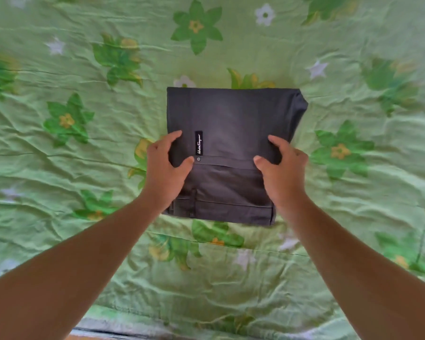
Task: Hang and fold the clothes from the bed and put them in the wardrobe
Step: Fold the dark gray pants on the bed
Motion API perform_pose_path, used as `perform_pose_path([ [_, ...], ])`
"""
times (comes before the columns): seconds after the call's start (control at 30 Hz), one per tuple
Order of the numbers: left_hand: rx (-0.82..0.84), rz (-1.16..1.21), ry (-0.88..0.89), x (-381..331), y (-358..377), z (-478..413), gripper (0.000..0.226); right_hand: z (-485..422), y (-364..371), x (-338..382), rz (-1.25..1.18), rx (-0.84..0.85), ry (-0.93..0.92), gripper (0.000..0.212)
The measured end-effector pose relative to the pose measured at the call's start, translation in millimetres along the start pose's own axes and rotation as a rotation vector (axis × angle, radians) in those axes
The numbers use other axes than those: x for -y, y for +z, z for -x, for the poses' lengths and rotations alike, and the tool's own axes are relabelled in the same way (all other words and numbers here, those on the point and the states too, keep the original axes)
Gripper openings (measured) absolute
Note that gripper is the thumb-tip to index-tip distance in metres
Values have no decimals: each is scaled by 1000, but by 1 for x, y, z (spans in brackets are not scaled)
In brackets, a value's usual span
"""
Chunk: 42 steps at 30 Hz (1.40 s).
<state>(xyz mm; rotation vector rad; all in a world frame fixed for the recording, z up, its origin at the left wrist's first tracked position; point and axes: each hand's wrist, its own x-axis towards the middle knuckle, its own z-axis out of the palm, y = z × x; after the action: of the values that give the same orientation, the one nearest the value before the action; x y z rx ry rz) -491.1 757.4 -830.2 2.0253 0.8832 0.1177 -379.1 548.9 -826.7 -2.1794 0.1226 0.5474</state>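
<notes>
A pair of dark grey trousers (pixel 231 119), folded into a compact rectangle, is seen lying flat on the bed (pixel 84 155), roughly in the middle of the view. The bed is covered by a crumpled light green sheet printed with green, yellow and white flowers. The waistband end of the trousers is turned to the near side. A small black label (pixel 198 143) with white script is set upright towards the left side of the upper face, with a round button (pixel 198 159) just below it.

The left hand (pixel 165 165) is placed at the left edge of the folded trousers and the right hand (pixel 282 168) at the right edge, about level with the button. On each hand the thumb and forefinger are spread apart in a loose curve, and their tips are laid on top of the cloth. The remaining fingers are bent over the side edges; whether they reach under the fold cannot be told. Both bare forearms are stretched in from the near side.
</notes>
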Motion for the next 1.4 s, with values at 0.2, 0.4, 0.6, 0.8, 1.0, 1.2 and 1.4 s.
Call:
perform_pose_path([
  [0.2, 281, 285, -304, -41, -36, -15, 63, -22, -51, 29, -351, 460, 204, 51],
  [0.4, 337, 83, -154, -112, -74, 7, 60, 13, -89, 86, 4, 447, -121, 56],
  [0.6, 362, -88, -6, -216, -134, 34, 62, 61, -173, 176, 176, 467, -291, 52],
  [0.8, 493, -257, 166, -323, -192, 76, 53, 143, -267, 262, 292, 415, -248, 33],
  [1.0, 614, -431, 310, -438, -248, 139, 54, 253, -367, 324, 275, 336, -195, 21],
  [1.2, 661, -503, 536, -558, -277, 217, 64, 351, -476, 343, 228, 108, -160, 25],
  [1.4, 711, -564, 724, -653, -254, 294, 66, 429, -574, 328, 139, -20, -112, 28],
])
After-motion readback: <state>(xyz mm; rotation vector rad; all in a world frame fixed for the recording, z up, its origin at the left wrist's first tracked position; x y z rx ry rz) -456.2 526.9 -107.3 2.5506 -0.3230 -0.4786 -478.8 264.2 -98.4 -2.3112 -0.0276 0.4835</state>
